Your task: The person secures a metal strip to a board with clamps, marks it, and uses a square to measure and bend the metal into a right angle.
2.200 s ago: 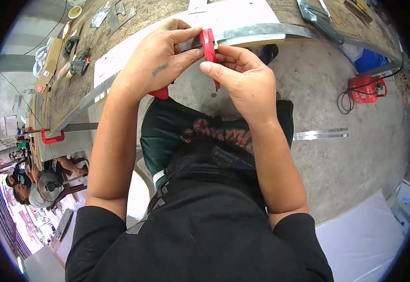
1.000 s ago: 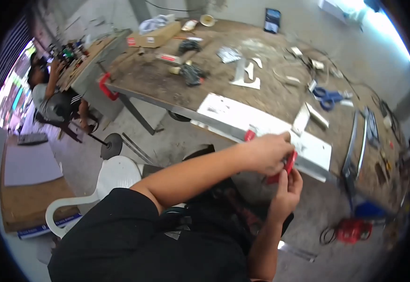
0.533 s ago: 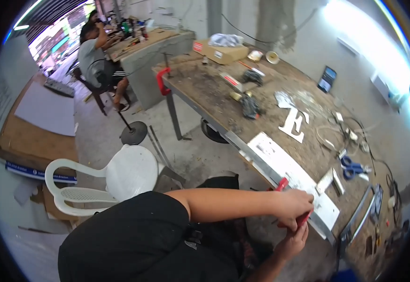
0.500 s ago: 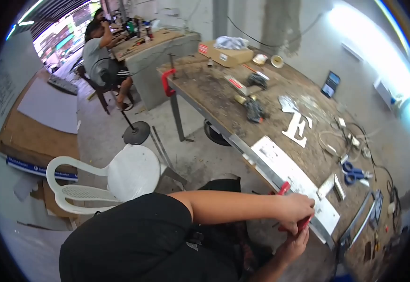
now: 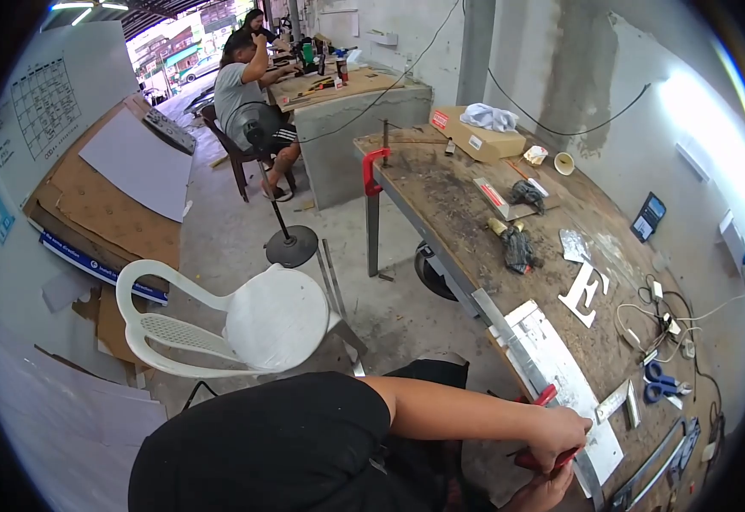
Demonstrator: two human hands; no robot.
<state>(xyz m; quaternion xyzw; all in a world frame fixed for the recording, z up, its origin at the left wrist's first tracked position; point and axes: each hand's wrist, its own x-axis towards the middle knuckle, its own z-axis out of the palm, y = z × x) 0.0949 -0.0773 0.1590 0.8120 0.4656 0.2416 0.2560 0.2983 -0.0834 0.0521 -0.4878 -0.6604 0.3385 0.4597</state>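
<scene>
My left hand [image 5: 558, 437] is closed around a red clamp [image 5: 536, 462] at the near edge of the workbench. Just below it, my right hand [image 5: 543, 493] has its fingers curled at the lower part of the same clamp, partly cut off by the frame. A second red clamp [image 5: 546, 395] sits further along that edge. Under the clamps lies a long metal strip [image 5: 519, 357], on top of a white sheet [image 5: 563, 363] along the bench edge. The clamps' screws are mostly hidden by my hands and arm.
The workbench [image 5: 441, 192] carries a white letter E [image 5: 584, 294], blue-handled scissors [image 5: 661, 384], tangled cables [image 5: 645, 328], a hacksaw [image 5: 658, 465] and a cardboard box [image 5: 483, 143]. A white chair [image 5: 276, 320] and a stand fan [image 5: 291, 246] stand left. Two people sit at the far table.
The view has swung left and up, so the bench appears lower and further right. Both hands stay at the red clamp on the bench edge.
</scene>
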